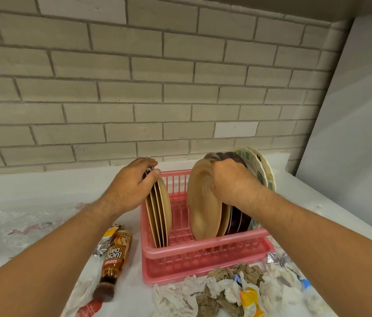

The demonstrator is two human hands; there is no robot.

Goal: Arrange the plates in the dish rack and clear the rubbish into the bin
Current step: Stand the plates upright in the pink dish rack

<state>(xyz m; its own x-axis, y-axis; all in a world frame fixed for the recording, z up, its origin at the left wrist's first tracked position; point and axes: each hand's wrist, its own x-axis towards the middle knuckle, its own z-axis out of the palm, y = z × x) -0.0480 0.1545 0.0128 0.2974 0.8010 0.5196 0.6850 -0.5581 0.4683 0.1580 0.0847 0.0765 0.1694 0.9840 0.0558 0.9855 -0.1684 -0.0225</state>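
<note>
My left hand (132,181) clamps the tan plate stack (161,213) at the left end of the pink dish rack (201,250), my right hand (233,181) grips a beige plate (203,202) opposite, so I should keep both upright, rims slotted.

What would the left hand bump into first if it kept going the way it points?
The left hand grips the stack of beige plates; past them, probably the pink dish rack's back wall, though depth is unclear.

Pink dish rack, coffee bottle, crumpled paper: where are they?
Pink dish rack (203,247): head view, front rim.
Coffee bottle (115,255): head view, its label.
Crumpled paper (247,273): head view, brown wad's middle.
</note>
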